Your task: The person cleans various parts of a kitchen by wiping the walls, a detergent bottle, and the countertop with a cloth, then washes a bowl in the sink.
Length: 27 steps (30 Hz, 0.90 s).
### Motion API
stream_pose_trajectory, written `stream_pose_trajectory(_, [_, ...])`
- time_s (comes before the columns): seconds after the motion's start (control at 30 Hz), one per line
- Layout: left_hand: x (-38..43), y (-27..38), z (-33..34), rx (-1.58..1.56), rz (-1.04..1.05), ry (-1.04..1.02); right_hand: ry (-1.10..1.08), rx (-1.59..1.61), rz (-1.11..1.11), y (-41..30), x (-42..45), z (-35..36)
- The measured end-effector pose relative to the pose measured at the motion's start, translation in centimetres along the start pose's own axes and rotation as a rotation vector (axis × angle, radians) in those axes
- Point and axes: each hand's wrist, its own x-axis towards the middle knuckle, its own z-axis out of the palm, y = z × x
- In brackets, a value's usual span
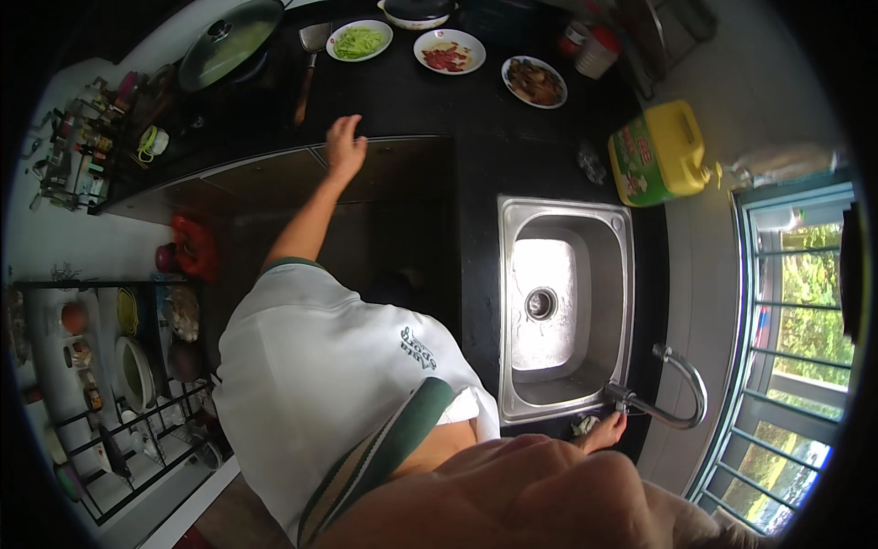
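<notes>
My left hand (346,149) reaches out over the front edge of the black countertop (405,113), fingers apart and holding nothing. Nearest to it is a wok spatula (310,72) with a wooden handle, lying on the counter. At the sink's lower corner, the fingers of my right hand (607,432) are closed at the base of the chrome faucet (693,405), seemingly on its handle. Part of that hand is hidden behind my face. A stainless steel sink (506,309) holds no visible water. A small crumpled item (585,424) lies beside my right wrist.
Plates of green vegetable strips (360,42), sliced red meat (446,58) and brown pieces (534,82) stand along the back. A lidded wok (230,44) sits at upper left. A yellow jug (658,154) stands by the sink, near the barred window (789,343). Racks (137,439) line the left.
</notes>
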Motion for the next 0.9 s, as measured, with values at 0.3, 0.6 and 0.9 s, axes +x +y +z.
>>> stream_pose_trajectory(0.3, [8.4,-14.5,-0.7,0.346,-0.397,-0.362,-0.194,0.207,0.332,-4.1,-4.6,7.6])
stream_pose_trajectory(0.6, [16.0,-13.7,2.7,0.508,0.213,-0.033,-0.370,0.508,0.112,-21.5,-4.8,10.2])
stream_pose_trajectory(0.9, [9.8,15.2,8.0,-0.117,0.934,-0.347,-0.427,-0.469,-0.191,-14.5,-8.3,13.3])
